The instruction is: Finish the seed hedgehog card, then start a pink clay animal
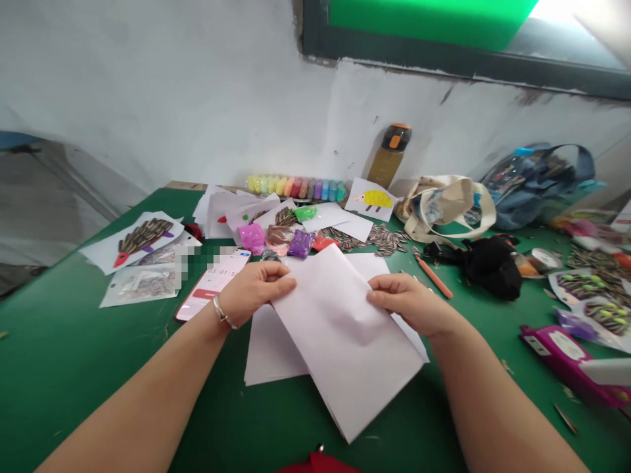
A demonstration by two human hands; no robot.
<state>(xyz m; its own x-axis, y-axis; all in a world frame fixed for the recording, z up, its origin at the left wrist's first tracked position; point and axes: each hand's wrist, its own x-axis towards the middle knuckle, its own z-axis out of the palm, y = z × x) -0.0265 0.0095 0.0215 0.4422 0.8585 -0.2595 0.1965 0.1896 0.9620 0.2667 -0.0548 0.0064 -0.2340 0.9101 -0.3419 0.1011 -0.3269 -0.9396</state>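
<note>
Paper (350,348), left hand (256,287), right hand (407,301) pinching edges, tabletop (246,424) nearside

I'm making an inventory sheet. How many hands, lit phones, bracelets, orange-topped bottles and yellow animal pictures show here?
Left hand and right hand: 2
Lit phone: 1
Bracelet: 1
Orange-topped bottle: 1
Yellow animal picture: 1
Total: 6
</note>
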